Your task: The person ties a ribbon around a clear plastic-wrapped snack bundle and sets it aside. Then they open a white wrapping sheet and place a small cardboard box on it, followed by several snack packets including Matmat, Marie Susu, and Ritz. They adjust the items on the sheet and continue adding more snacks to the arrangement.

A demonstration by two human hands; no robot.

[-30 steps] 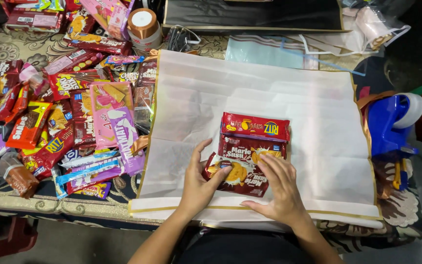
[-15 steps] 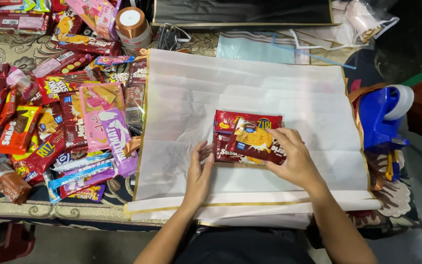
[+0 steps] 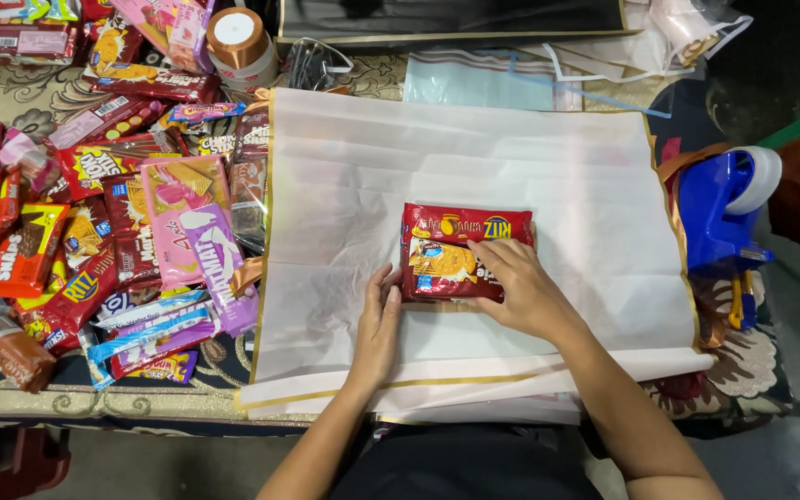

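Hands | left hand lay flat, unclenched, against the cracker packs' left edge; right hand pressed on top, gripping nothing | packs had been turned from upright to lengthwise, mid-sheet on white wrapping paper | snack pile leftward

Two hands, the left hand and the right hand, rest at one stack of red cracker packs on one white sheet, beside one blue tape dispenser, one copper ribbon roll, and many snack packets, too heaped to count.
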